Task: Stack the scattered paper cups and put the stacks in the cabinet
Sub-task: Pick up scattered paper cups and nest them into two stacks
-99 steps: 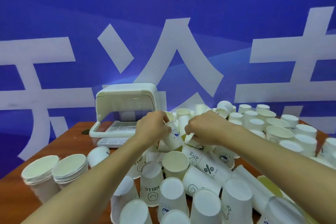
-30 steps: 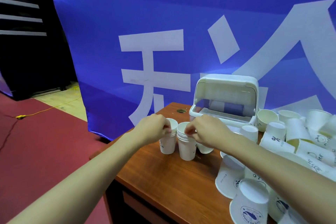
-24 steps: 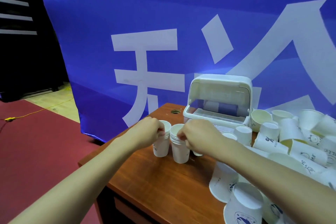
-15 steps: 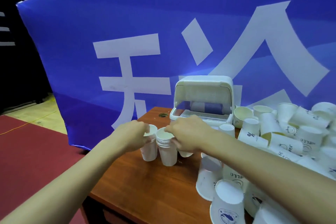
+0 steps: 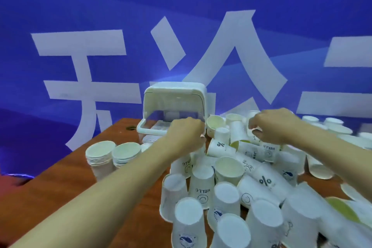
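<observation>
Reaching back into the pile, both hands have left the two stacks [image 5: 112,156] at 9 o'clock. The left hand [image 5: 186,134] is curled; I cannot tell if it holds anything. The right hand [image 5: 272,126] pinches a loose cup [image 5: 254,130]. The cabinet [image 5: 175,108] waits open at 12 o'clock. Many cups [image 5: 227,169] cover the brown bench [image 5: 66,171]; a blue banner [image 5: 181,26] stands behind.

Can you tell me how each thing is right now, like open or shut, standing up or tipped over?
Cabinet: lid flipped up, open, no cups seen inside.
Two stacks: upright, side by side, left of the pile.
Cup pile: jumbled; some upside down, some on their sides, some upright.
Left hand: curled in front of the cabinet; too blurred to tell what its grip holds.
Right hand: curled over the pile's far cups; grip unclear.
</observation>
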Demonstrator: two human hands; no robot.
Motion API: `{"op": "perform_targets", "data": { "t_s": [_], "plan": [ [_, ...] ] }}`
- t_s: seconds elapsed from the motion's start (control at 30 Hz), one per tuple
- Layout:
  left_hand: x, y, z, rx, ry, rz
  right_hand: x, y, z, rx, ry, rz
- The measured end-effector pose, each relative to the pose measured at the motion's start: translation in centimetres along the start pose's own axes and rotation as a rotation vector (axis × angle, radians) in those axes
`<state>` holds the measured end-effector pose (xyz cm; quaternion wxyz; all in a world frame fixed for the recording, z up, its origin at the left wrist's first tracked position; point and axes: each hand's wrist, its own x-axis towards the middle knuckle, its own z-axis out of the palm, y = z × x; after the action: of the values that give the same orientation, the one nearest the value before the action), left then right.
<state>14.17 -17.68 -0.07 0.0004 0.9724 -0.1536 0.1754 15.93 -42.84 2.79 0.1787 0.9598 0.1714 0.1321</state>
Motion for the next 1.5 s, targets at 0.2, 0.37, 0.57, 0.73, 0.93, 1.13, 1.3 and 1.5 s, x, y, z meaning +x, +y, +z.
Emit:
{"op": "perform_targets", "data": {
  "t_s": [0.2,0.37,0.57,0.73,0.93,1.13,1.3,1.5],
  "plan": [
    [3.3,0.6,3.6,0.068,-0.120,0.076,-2.1,3.1,1.9,0.017,-0.068,0.054],
    [3.5,-0.3,4.3,0.035,-0.236,-0.001,-0.3,1.7,3.0,0.045,-0.078,0.002],
    [3.1,-0.9,4.3,-0.052,-0.167,-0.011,3.8,-1.6,4.5,0.161,-0.039,0.013],
    [2.6,-0.8,3.9,-0.207,-0.073,-0.075,6.8,-3.0,6.4,0.257,-0.048,0.128],
    [1.6,-0.3,4.4,-0.266,0.011,-0.050,8.0,-2.8,7.1,0.364,-0.072,0.197],
    [1.9,-0.4,4.0,-0.401,-0.135,-0.207,7.7,-2.6,6.9,0.531,-0.035,0.242],
    [2.6,-0.1,3.1,-0.359,-0.207,-0.122,7.9,-2.7,7.4,0.441,-0.146,0.192],
    [3.2,-0.1,3.4,-0.170,-0.254,0.015,6.9,-2.4,6.4,0.381,0.150,0.232]
  ]
}}
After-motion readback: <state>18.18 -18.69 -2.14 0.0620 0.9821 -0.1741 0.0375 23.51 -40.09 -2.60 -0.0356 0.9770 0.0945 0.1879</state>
